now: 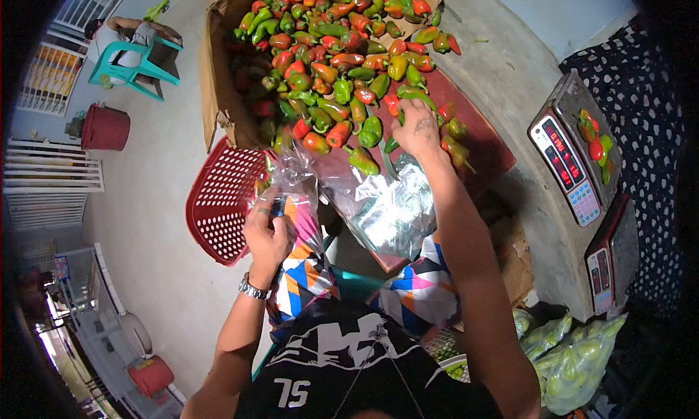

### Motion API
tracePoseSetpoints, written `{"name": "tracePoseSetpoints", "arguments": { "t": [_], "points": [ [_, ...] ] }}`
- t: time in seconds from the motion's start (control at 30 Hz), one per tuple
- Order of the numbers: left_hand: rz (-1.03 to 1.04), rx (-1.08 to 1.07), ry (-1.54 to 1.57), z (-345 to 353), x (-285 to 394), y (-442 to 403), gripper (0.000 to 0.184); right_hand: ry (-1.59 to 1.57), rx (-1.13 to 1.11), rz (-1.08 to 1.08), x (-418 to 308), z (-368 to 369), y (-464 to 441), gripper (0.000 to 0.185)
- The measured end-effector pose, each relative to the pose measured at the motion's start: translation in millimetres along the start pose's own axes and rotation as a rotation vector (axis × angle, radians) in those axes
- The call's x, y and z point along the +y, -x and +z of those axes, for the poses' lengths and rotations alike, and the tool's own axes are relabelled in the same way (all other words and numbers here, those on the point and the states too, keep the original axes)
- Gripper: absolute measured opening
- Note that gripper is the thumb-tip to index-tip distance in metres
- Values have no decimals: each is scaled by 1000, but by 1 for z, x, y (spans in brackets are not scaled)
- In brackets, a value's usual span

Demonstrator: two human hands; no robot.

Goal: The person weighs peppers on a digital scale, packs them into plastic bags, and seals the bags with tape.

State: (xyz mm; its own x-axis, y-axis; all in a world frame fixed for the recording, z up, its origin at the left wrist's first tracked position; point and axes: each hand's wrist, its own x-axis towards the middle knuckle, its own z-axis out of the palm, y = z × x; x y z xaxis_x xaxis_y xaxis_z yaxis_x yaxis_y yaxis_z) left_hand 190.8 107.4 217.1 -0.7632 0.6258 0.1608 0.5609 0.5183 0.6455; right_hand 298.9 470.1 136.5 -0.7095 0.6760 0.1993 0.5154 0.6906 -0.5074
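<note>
My left hand [266,231], with a metal watch at the wrist, is closed on the edge of a clear plastic bag [297,168], beside a red perforated basket [222,200]. Shiny reflections blur what lies inside the bag. My right hand [419,128] reaches over the near right of the pepper pile, its fingers curled on a pepper that they partly hide. Just below that hand a green pepper [391,144] shows. Red, green and mixed-colour peppers [335,62] spill from a cardboard box [215,77] onto a dark red surface [477,120].
A stack of clear plastic bags [397,211] lies before my lap. To the right, a digital scale [564,157] carries several peppers [597,146], with a second scale [601,273] nearer. Filled bags of green produce [579,368] stand low right. A person sits on a teal chair [135,69] far left.
</note>
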Motion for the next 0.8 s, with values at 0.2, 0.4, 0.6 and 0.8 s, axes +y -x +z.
{"name": "tracePoseSetpoints", "arguments": {
  "t": [0.2, 0.4, 0.6, 0.8],
  "points": [
    [42, 26, 43, -1, 2, 3, 51, -49, 48, -68, -25, 43, -96, 42],
    [-4, 0, 16, -2, -1, 2, 52, -334, -365, 235, -16, 28, -146, 58],
    [85, -7, 36, -3, -4, -1, 55, -1318, -313, 367, 20, -31, -99, 28],
    [2, -35, 106, 7, 5, 0, 55, -1952, -325, 294, 104, -99, -60, 12]
  ]
}}
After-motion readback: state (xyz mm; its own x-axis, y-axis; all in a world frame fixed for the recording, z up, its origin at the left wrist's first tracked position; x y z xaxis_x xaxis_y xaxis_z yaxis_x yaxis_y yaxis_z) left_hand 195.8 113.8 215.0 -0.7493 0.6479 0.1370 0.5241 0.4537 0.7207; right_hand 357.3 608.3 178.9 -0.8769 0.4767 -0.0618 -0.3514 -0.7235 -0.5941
